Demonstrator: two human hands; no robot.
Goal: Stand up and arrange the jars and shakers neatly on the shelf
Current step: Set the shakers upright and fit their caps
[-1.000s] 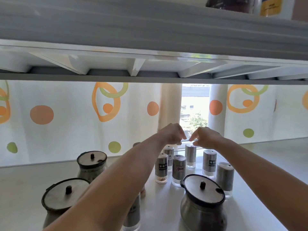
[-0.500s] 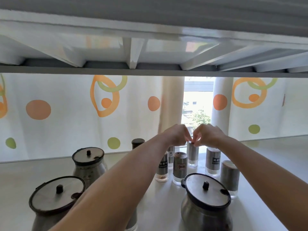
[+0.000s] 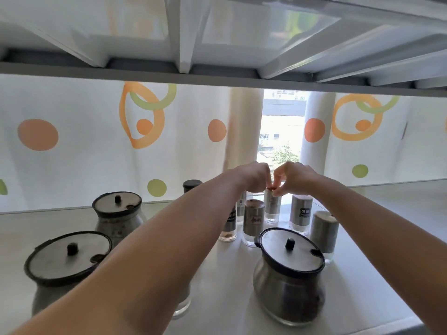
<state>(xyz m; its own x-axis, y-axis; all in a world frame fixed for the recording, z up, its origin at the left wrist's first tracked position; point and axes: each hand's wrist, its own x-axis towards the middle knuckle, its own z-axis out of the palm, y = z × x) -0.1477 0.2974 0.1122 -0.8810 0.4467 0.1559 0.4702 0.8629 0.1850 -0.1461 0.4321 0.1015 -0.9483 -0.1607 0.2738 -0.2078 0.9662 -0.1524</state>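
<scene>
Both my hands meet over the top of a steel shaker (image 3: 272, 207) at the back of the grey shelf (image 3: 377, 238). My left hand (image 3: 254, 176) and my right hand (image 3: 294, 176) pinch its cap with their fingertips. Around it several other steel shakers stand upright, among them one with red lettering (image 3: 252, 222), one with a dark label (image 3: 300, 212) and one at the right (image 3: 324, 232). Three lidded round jars stand nearer: front right (image 3: 289, 274), front left (image 3: 65, 262), back left (image 3: 117, 212). My left forearm hides a shaker by the front edge.
An upper shelf with white ribs (image 3: 217, 44) hangs low overhead. Behind the shelf hangs a white curtain with orange and green dots (image 3: 96, 141), parted at a window (image 3: 280, 131). A dark-capped bottle (image 3: 192, 184) stands by the curtain.
My view has tilted and moved closer, so the upper shelf's top is out of sight. Both hands have come down from above the back shaker onto its cap.
</scene>
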